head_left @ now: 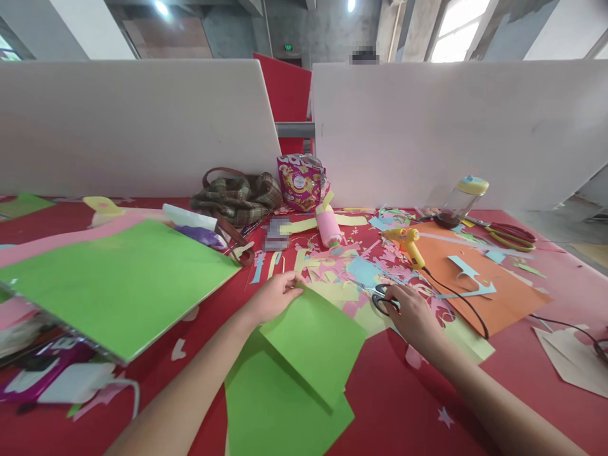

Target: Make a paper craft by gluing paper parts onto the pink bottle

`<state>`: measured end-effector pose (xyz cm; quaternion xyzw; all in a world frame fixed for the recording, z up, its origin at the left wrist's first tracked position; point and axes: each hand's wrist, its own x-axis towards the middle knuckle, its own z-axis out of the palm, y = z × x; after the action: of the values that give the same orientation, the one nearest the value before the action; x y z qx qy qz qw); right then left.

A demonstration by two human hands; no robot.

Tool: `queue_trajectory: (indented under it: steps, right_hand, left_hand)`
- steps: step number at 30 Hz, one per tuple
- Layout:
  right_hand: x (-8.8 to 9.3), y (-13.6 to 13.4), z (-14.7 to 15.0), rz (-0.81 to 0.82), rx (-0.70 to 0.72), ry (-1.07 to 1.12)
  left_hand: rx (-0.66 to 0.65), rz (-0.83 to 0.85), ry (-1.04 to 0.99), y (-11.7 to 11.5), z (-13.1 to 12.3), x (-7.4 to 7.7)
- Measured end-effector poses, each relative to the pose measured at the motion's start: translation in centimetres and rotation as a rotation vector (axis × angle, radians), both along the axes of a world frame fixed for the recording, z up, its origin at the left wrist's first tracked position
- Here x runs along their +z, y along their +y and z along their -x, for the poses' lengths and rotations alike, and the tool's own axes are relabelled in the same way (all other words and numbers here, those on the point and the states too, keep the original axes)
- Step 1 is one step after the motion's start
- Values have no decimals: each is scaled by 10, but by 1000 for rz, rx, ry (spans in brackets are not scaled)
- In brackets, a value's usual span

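My left hand (pixel 278 296) pinches the upper corner of a green sheet of paper (pixel 316 345). Beneath that sheet, partly covered by it, a second piece of green paper (pixel 280 405) lies on the red table. My right hand (pixel 412 310) has its fingers closed on the dark handles of a pair of scissors (pixel 379 299). The scissor blades point left, over pale yellow and blue paper scraps, apart from the green sheet. Just beyond the hands, a pink paper-wrapped bottle (pixel 329 227) with yellow paper strips at its sides lies on its side.
Paper scraps cover the middle of the table. A yellow glue gun (pixel 407 244) rests near orange paper (pixel 510 291), its black cord trailing right. A clear bottle (pixel 458 204), red-handled pliers (pixel 510 234), a snack bag (pixel 300 182) and a plaid bag (pixel 237 196) stand behind. Green sheets (pixel 118 285) are stacked left.
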<state>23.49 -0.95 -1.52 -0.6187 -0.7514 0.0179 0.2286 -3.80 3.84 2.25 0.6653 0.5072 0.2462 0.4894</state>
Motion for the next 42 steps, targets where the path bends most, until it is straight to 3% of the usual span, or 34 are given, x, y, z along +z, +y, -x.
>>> queue_trajectory:
  steps: [5,8,14,19,23,32,37,42]
  right_hand:
    - [9,-2,5,1,42,69]
    - [20,-9,12,105,137,324]
    - [28,-24,31,409,343,873]
    - [23,-29,42,616,371,1096]
    - [19,-31,45,630,313,1022]
    - [13,-29,50,455,63,716]
    - [10,-28,51,436,27,673]
    - [8,-29,51,437,33,633]
  left_hand:
    - [229,111,-322,-7,-16,-8]
    - [312,98,-287,-15,-26,-12]
    - [220,50,-277,-34,-40,-14]
    - [160,85,-479,-51,-52,-13]
    - [139,117,-538,-60,-59,-14]
    - [24,261,-591,-62,-56,-3]
    - [80,-9,-361,-43,-49,-15]
    - [102,-373,99,8,-45,-22]
